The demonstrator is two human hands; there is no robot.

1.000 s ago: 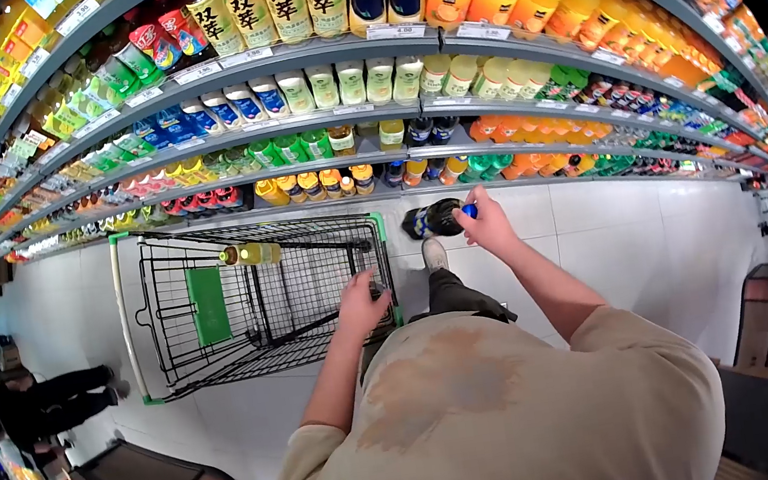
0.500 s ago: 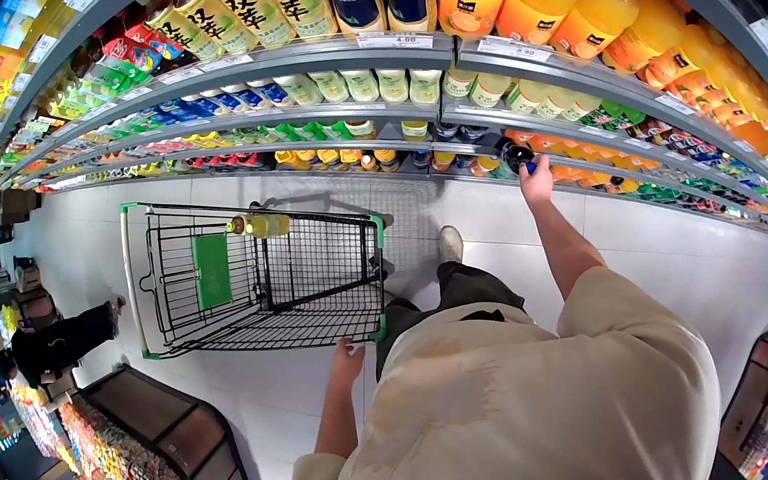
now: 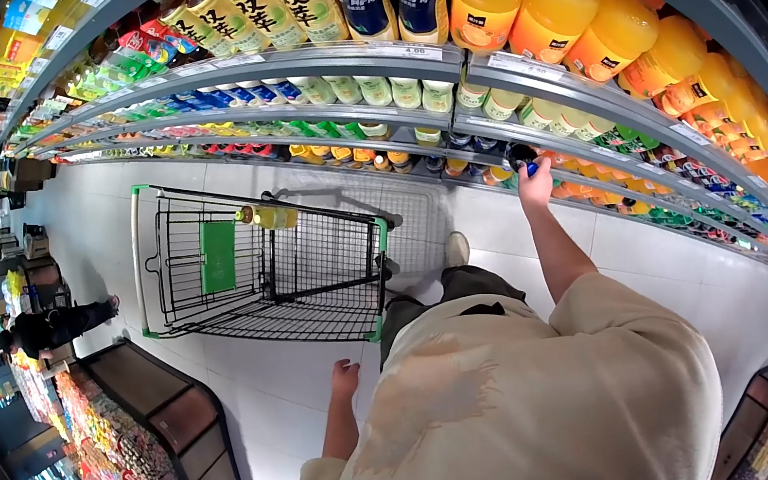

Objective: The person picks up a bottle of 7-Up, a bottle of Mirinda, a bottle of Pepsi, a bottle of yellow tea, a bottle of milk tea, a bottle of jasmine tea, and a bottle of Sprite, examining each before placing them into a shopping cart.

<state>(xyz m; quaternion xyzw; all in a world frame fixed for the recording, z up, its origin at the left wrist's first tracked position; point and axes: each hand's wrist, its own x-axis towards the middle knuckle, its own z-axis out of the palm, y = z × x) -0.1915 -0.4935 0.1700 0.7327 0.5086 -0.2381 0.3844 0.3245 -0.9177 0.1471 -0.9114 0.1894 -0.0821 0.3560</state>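
My right hand (image 3: 536, 181) is closed around a dark bottle (image 3: 522, 158) with a blue part, right at the edge of the lower shelves. Low on the left, my left hand (image 3: 345, 377) hangs beside the cart with its fingers curled; whether anything is in them is too small to tell. The shopping cart (image 3: 263, 286), black wire with green corners and a green panel, stands to my left. In its upper part lies a bottle of yellow liquid (image 3: 273, 217).
Shelves of drinks (image 3: 329, 57) curve across the top, with large orange juice bottles (image 3: 560, 1) at upper right. A person in dark clothes (image 3: 62, 326) is at the far left. A display bin (image 3: 194, 414) of packaged goods stands at lower left.
My left hand has moved slightly down, away from the cart's edge. The bottle in my right hand shows a little more tilted against the shelf. The view has shifted slightly.
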